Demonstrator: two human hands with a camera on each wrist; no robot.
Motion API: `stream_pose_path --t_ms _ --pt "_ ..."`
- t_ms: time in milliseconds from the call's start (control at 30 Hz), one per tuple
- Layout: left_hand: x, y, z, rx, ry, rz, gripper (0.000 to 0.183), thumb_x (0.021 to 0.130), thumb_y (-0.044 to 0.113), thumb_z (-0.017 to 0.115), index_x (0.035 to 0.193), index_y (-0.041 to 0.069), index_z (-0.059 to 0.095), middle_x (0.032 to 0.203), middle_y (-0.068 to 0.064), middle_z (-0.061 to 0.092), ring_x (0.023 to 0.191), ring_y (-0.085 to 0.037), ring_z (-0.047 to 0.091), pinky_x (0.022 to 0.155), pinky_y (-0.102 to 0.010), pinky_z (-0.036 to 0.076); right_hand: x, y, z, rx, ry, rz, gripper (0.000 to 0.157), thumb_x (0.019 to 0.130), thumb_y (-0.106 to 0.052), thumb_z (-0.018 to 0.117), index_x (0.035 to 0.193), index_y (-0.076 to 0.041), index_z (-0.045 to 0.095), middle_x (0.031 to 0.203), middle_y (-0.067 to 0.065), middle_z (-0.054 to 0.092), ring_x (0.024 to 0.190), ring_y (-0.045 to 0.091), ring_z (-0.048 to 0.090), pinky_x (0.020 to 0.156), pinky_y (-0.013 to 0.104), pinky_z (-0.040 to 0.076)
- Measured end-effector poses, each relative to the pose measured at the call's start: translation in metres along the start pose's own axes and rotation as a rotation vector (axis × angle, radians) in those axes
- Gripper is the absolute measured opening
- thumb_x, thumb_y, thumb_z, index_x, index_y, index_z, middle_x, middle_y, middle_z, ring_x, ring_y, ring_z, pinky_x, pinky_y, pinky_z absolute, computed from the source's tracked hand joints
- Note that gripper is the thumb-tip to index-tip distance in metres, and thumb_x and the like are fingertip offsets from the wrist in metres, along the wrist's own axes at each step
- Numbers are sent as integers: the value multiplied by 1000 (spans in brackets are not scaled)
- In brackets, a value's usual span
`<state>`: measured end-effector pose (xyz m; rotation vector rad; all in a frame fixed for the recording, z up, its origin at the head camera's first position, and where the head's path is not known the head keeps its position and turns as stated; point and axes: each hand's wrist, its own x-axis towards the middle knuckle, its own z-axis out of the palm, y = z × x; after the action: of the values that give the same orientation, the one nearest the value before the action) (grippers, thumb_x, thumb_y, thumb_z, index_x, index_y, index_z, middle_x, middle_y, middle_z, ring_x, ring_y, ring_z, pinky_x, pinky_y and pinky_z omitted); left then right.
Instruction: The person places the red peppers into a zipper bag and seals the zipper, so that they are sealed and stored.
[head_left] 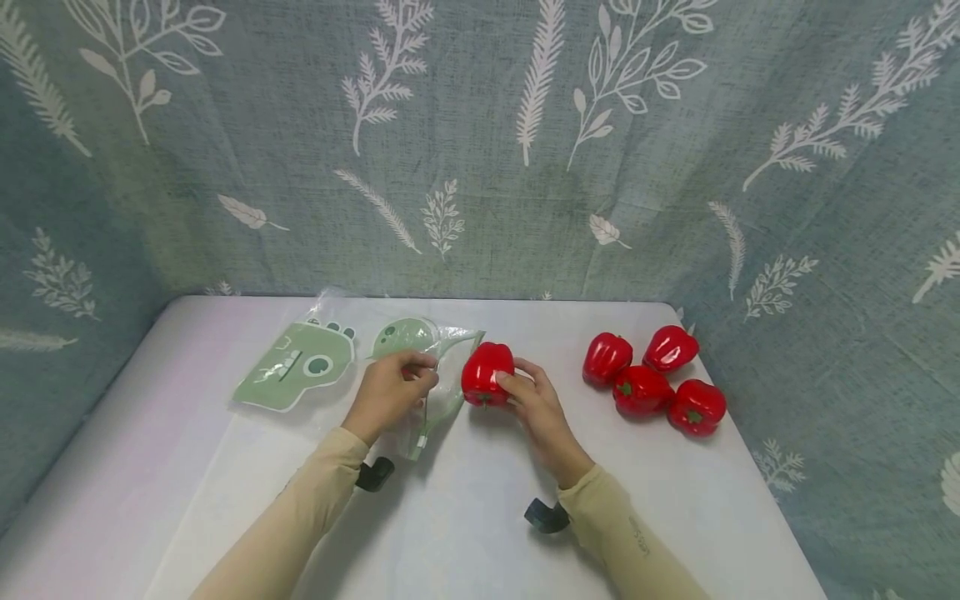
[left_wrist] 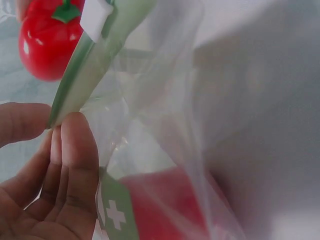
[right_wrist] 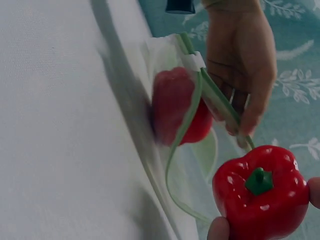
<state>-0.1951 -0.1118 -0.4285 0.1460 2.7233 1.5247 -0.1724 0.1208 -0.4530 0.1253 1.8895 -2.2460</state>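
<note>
My left hand (head_left: pixel 392 393) pinches the green-edged mouth of a clear zip bag (head_left: pixel 405 335) between thumb and fingers. The bag's mouth gapes toward the right, and a white slider (right_wrist: pixel 195 61) sits on its green zip strip. Through the clear film in the right wrist view I see one red bell pepper (right_wrist: pixel 172 102) inside. With my right hand (head_left: pixel 542 410) I hold another shiny red bell pepper (head_left: pixel 486 377) by its sides, just outside the opening. Its green stem (right_wrist: pixel 260 181) faces the right wrist camera.
At the table's right side several red bell peppers (head_left: pixel 642 390) lie in a cluster. On the left, a green cartoon-animal shape (head_left: pixel 300 365) shows on clear plastic. Leaf-patterned cloth (head_left: pixel 480 208) hangs behind and beside the white table (head_left: pixel 465 517).
</note>
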Motion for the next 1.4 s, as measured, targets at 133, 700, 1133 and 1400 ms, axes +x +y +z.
stream_pose_path --t_ms 133,700,1133,1400 --pt "-1 2 1 -5 -8 -7 24 91 13 67 113 5 72 94 -6 71 72 -16 67 64 -29 58 3 6 6 -20 -7 18 75 90 -34 74 150 -10 35 149 12 45 133 31 47 109 47 44" --pt "-1 5 3 -49 -45 -35 24 94 16 65 115 6 72 102 -9 72 74 -23 68 63 -31 58 15 17 20 -260 -103 88 69 91 -43 70 147 -13 43 142 12 53 127 30 53 103 47 49" --pt "-2 6 3 -39 -52 -56 27 94 19 65 117 7 71 98 -8 70 67 -18 67 60 -30 57 14 18 24 -320 -194 59 52 102 -34 54 145 -6 49 142 15 54 120 30 57 101 46 50" --pt "-3 6 2 -53 -49 -44 25 94 17 66 116 7 71 98 -8 70 69 -19 68 62 -31 58 16 16 26 -290 -186 70 51 101 -30 56 147 -8 51 146 14 53 127 31 56 105 46 48"
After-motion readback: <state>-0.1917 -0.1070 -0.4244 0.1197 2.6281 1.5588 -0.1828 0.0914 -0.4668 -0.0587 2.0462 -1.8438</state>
